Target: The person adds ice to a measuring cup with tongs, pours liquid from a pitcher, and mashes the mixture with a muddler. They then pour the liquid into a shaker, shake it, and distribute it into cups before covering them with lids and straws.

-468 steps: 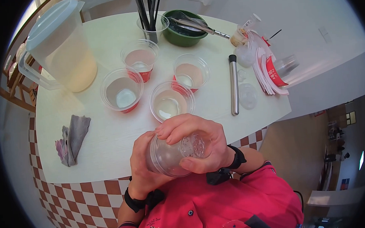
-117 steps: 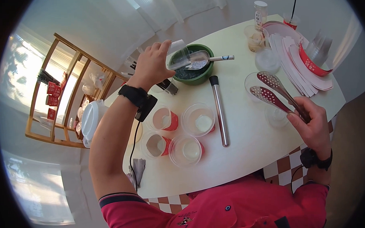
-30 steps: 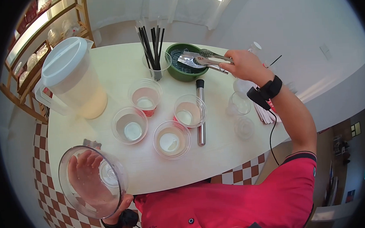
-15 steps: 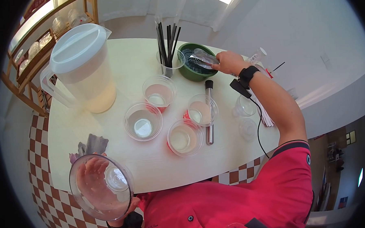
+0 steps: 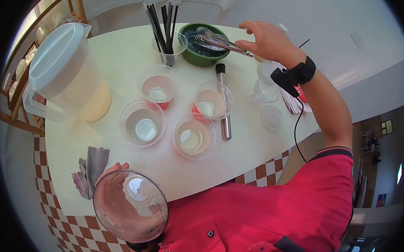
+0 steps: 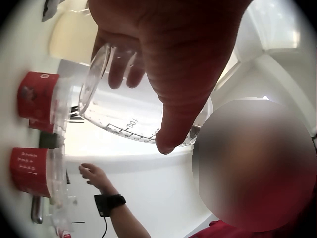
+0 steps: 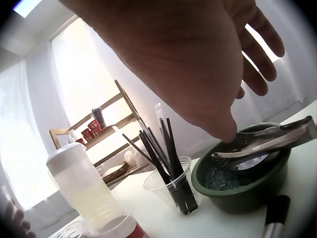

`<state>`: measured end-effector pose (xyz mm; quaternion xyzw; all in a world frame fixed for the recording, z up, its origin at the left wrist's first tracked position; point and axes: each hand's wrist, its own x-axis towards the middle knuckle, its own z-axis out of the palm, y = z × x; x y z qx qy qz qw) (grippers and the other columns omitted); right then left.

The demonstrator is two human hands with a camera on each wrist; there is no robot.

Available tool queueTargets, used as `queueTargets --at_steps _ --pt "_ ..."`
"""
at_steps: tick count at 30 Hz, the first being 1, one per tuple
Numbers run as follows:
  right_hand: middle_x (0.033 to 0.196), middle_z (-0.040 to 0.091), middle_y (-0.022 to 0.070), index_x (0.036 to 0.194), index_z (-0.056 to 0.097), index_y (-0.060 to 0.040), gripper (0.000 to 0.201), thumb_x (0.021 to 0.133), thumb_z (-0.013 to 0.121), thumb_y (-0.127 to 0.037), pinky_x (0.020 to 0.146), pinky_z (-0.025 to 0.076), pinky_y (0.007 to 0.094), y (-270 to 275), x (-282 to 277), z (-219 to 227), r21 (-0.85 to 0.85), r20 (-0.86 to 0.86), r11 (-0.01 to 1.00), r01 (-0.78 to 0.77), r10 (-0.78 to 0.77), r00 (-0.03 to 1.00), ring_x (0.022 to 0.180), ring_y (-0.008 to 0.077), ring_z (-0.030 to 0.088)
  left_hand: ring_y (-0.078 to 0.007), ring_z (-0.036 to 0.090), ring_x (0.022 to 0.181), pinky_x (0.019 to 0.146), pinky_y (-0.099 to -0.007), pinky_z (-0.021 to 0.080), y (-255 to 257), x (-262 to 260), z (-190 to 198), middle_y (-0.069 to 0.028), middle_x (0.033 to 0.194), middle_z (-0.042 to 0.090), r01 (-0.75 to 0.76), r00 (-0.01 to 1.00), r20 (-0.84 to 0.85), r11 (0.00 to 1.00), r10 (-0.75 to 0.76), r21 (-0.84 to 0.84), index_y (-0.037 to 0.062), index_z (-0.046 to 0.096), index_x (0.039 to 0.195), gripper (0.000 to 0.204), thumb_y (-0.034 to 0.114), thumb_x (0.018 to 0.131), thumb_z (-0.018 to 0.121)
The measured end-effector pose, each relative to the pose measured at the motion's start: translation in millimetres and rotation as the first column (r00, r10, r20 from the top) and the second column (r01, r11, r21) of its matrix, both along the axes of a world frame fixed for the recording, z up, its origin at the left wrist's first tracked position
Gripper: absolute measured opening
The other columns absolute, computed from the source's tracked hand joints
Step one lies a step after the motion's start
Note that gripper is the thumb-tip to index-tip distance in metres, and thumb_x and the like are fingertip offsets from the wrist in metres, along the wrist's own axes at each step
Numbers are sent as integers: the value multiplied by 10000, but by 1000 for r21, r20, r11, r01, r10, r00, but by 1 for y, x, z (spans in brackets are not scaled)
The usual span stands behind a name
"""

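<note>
- Green bowl (image 5: 202, 59), far side: tongs (image 7: 285, 139) overhang its rim; right hand (image 5: 270, 41), spread and empty, could knock them.
- Measuring cup (image 6: 124, 116), near left: slackening left hand's (image 6: 171, 54) curled fingers could drop it.

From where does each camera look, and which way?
Left wrist: worn there, facing the clear cup; shows left hand, right arm, red shirt.
Right wrist: worn there, facing tongs and green bowl; shows right hand.
Head: worn there, facing forward and down at the table; shows hands, right arm, shirt.
Head and right wrist share bowl and pitcher.
</note>
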<state>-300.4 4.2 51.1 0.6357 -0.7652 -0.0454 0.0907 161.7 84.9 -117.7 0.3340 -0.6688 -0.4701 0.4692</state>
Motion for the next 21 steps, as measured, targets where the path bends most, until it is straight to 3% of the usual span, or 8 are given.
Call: queueTargets --at_steps 4,6,8,9,10,12,17,21 --pt "1148 705 154 1281 637 -45 526 890 728 -384 917 522 440 62 -4 24 -130 79 991 -39 50 996 1069 354 652 -328 519 1320 1137 -458 391 -2 -13 26 -208 1436 503 37 985 169 998 -26 -57 -9 338 1517 1026 366 704 841" --pt "1168 698 152 1283 634 -45 518 888 736 -364 944 512 432 95 -2 30 -155 151 987 -35 59 987 1092 351 643 -325 565 1258 1080 -449 439 -4 -20 25 -195 1383 530 38 989 144 997 -28 -63 -2 403 1448 944 299 658 821" --pt "1192 688 152 1293 629 -48 509 888 738 -337 975 499 423 127 -9 16 -204 80 975 -90 109 991 1128 345 628 -328 624 1167 972 -438 524 -3 -30 15 -172 1315 552 -2 1000 -1 1000 2 -5 -1 487 1340 950 198 488 855" --pt "1204 683 151 1297 626 -50 505 888 739 -323 991 492 418 139 -9 9 -228 44 966 -122 135 990 1146 342 621 -327 616 1183 1016 -438 494 -3 -33 14 -182 1333 551 17 999 -41 1000 -17 1 6 457 1381 833 235 636 752" --pt "1269 656 154 1357 595 -66 565 879 746 -326 1029 473 420 149 -6 7 -160 132 987 -22 44 990 1200 341 592 -325 609 1198 1061 -437 463 -1 -35 13 -192 1352 549 34 996 -80 999 -33 5 13 427 1421 722 272 784 649" --pt "1307 632 171 1393 563 -70 617 868 756 -330 1036 466 430 163 -7 -5 -147 179 989 12 15 984 1219 354 578 -323 596 1218 1106 -435 431 0 -38 16 -202 1375 545 57 992 -114 998 -58 -18 20 394 1461 641 303 916 579" --pt "1426 535 240 1498 426 -20 887 785 832 -357 1115 412 453 178 -36 -52 -84 317 993 82 -52 947 1345 397 487 -320 561 1257 1117 -432 418 6 -36 23 -195 1421 512 79 994 86 984 -66 -157 19 368 1479 851 312 789 772" --pt "1507 449 269 1553 313 5 1066 730 878 -371 1181 348 453 180 -57 -87 -100 432 981 167 -109 895 1427 404 412 -321 524 1303 1128 -445 403 14 -21 5 -187 1464 473 -5 993 120 1000 4 4 18 297 1528 1089 350 669 878"
